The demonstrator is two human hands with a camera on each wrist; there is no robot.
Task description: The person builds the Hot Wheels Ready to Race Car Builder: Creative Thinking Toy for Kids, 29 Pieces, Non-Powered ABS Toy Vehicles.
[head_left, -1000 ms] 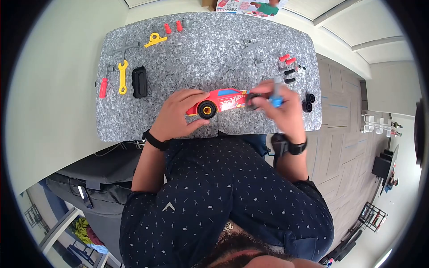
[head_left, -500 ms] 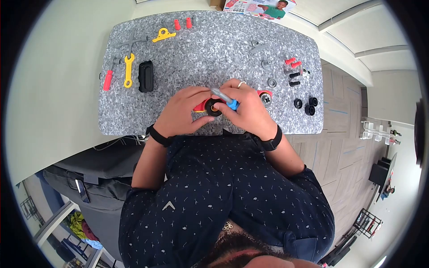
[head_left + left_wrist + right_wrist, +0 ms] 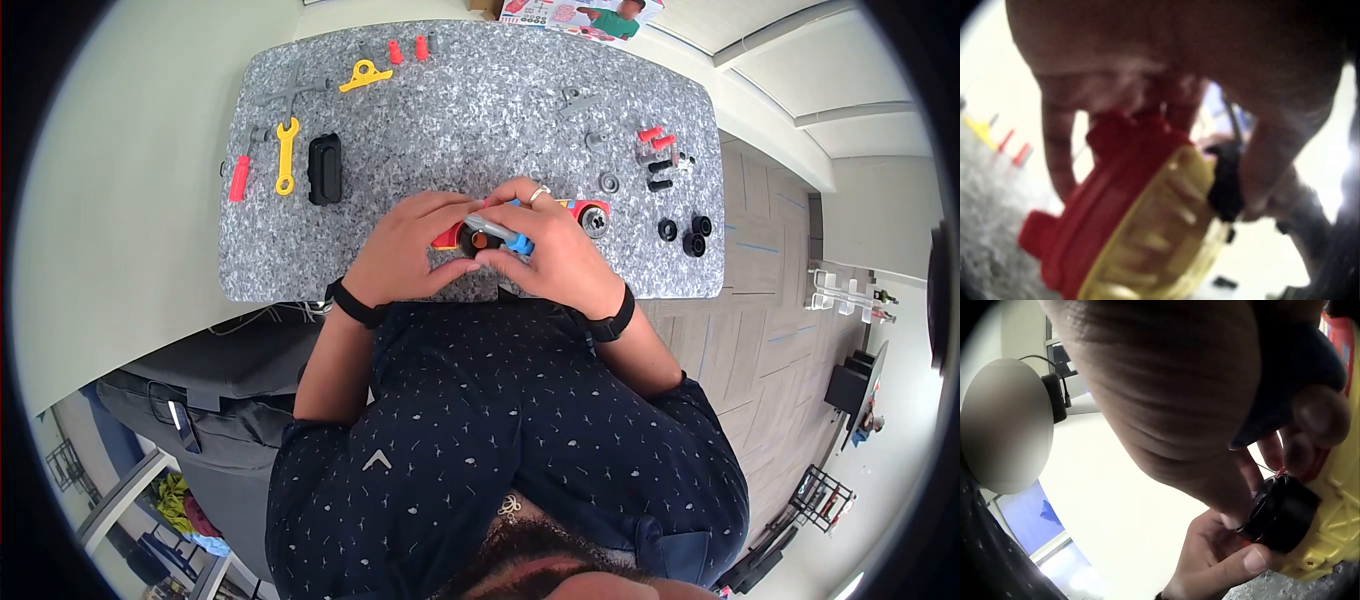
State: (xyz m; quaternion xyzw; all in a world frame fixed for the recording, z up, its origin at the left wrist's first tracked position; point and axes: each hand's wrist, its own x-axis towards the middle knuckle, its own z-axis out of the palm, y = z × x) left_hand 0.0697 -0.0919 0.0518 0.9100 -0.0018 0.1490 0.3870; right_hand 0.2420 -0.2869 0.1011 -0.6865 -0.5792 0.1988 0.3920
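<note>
My left hand (image 3: 405, 245) grips one end of a red toy car (image 3: 446, 238), its thumb at the near side by a black wheel (image 3: 477, 242). In the left wrist view the car's yellow underside (image 3: 1160, 237) faces the camera. A toy screwdriver (image 3: 495, 230) with a grey shaft and blue handle is held in my right hand (image 3: 555, 245), lying across the wheel. In the right wrist view, fingertips of both hands meet at the black wheel (image 3: 1288, 512). The car's other end shows a grey-centred wheel (image 3: 595, 222); its middle is hidden by my right hand.
Right on the speckled table (image 3: 450, 120) lie black wheels (image 3: 700, 235), a black ring (image 3: 667, 230), a grey ring (image 3: 609, 182) and red pegs (image 3: 655, 137). Left are a black tray-like part (image 3: 325, 170), a yellow wrench (image 3: 286, 155) and a red-handled tool (image 3: 240, 178).
My right hand, with the screwdriver, has moved left from the car's right end to the wheel by my left hand. Over the last half second it stays there, the screwdriver tilting slightly.
</note>
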